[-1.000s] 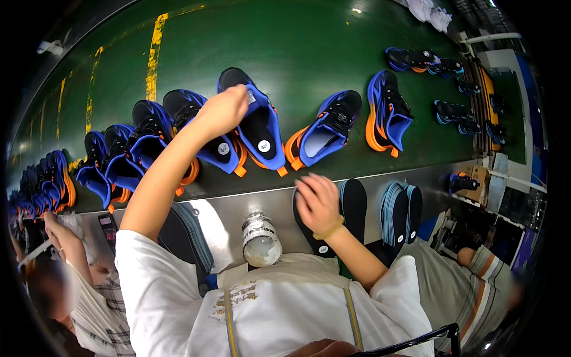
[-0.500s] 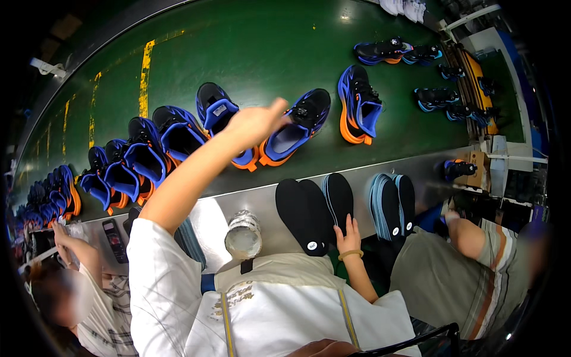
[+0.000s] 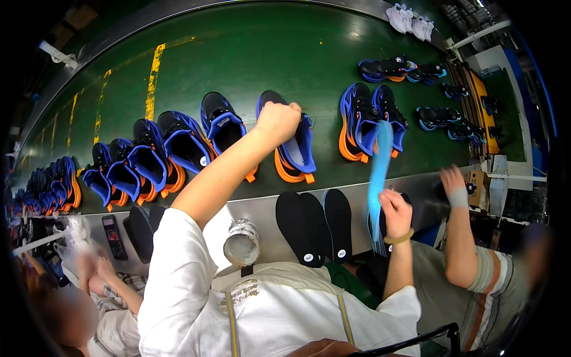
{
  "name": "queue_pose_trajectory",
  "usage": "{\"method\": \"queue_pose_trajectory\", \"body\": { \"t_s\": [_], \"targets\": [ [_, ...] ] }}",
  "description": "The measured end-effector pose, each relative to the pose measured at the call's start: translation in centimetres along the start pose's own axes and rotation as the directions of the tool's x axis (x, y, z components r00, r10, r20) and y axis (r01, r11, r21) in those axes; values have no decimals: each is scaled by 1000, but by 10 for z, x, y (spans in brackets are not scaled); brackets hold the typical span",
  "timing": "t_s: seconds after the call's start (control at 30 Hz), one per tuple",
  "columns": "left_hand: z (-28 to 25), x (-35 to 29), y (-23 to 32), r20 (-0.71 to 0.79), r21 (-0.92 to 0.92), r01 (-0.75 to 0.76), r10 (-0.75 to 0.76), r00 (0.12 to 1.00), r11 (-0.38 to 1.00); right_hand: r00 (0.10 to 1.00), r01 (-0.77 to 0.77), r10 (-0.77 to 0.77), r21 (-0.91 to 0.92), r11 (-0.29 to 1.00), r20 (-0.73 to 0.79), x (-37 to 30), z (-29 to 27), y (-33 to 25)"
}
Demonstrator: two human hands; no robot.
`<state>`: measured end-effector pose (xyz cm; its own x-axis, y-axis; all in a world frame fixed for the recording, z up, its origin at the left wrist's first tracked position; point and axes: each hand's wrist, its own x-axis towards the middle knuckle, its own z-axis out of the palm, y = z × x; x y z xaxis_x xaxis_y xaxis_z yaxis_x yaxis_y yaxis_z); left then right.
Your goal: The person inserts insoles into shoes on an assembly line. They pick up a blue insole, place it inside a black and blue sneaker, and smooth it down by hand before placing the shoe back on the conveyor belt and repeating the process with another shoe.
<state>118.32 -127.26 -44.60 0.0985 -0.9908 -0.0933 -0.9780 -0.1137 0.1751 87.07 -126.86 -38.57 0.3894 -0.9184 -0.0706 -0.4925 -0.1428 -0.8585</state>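
My left hand point(image 3: 278, 124) is closed at the tongue and laces of a black and blue sports shoe point(image 3: 286, 162) with an orange sole. The shoe's opening and heel point toward me. My right hand point(image 3: 395, 213) pinches the lower end of an insole point(image 3: 379, 172), its light blue side showing and blurred by motion. The insole's upper end overlaps a pair of matching shoes point(image 3: 355, 122) standing to the right. Below my right hand, more insoles are stacked at the table's metal edge. Between my arms lie black insoles point(image 3: 291, 223) with round white stickers.
A row of similar shoes point(image 3: 146, 157) runs left along the green surface point(image 3: 238, 47). A smeared tin point(image 3: 242, 244) stands before me, with a phone point(image 3: 114, 237) farther left. Co-workers sit on both sides; one's hand point(image 3: 455, 187) reaches in at right.
My right hand has risen from the black insoles and moved right, now holding a blue-sided insole. My left hand now grips a shoe. Two shoes stand together at right, where one stood.
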Motion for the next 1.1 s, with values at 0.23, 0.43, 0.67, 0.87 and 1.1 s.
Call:
{"method": "queue_pose_trajectory", "body": {
  "t_s": [0.23,0.43,0.67,0.87,1.1],
  "targets": [
    [8,18,-27,291,-616,184,5,957,766,700,-103,325,-362,927,635,84,64,-52],
    [32,9,-40,257,-815,202,26,966,543,810,458,70,-703,544,582,103,172,-13],
    [70,-1,-30,109,-937,175,-224,969,302,842,522,-161,-703,483,515,72,166,-12],
    [54,-14,-15,91,-887,238,-355,931,397,699,402,425,-807,433,576,96,160,-35],
    [50,-11,-17,60,-848,216,-318,946,483,783,579,-30,-710,401,622,97,184,12]
  ]
}}
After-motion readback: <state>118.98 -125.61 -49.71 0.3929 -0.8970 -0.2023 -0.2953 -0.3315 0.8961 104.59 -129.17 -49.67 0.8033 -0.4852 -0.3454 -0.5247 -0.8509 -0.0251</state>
